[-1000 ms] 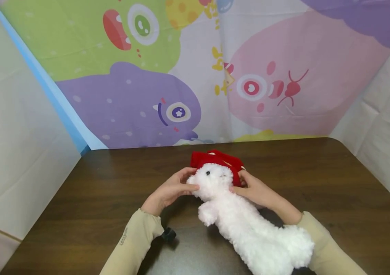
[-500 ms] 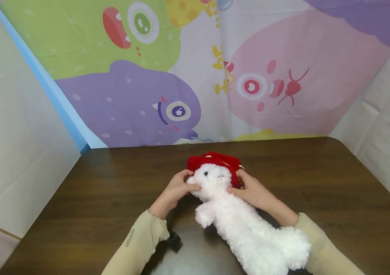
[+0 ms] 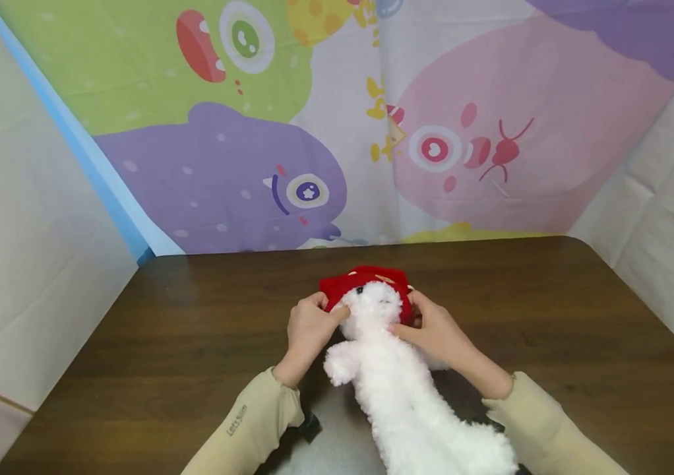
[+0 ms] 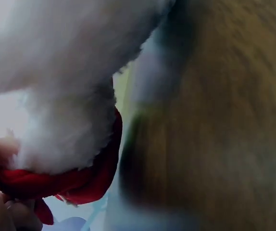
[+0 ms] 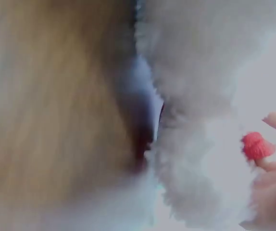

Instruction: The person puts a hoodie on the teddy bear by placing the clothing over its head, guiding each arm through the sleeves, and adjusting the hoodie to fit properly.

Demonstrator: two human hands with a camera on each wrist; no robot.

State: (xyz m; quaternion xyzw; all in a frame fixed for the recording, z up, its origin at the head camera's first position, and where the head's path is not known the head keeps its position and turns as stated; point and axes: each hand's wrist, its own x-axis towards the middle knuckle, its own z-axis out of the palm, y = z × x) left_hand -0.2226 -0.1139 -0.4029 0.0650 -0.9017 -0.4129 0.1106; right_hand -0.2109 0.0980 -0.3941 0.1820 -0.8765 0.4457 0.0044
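A white fluffy plush toy point(image 3: 396, 389) lies on its back, its head pointing away from me and a dark eye showing. Around the top of its head sits a red knitted hat point(image 3: 367, 274) with pale details. My left hand point(image 3: 309, 330) pinches the hat's left edge, the thumb against the toy's cheek. On the other side my right hand point(image 3: 440, 333) grips the hat's right edge, its thumb resting near the toy's neck. The left wrist view shows fingertips point(image 4: 20, 214) at the folded red brim; white fur fills much of the right wrist view beside a bit of red knit point(image 5: 256, 146).
Beneath everything is a dark brown wooden table point(image 3: 194, 343). A cartoon-printed cloth point(image 3: 361, 132) hangs behind its far edge, with pale panels point(image 3: 34, 198) at both sides. A small black device point(image 3: 310, 427) sits under the left cuff.
The toy's head and hat have shifted slightly left and its body has swung left. My left hand has moved from the side of the head up to the hat's edge; the right keeps its hold.
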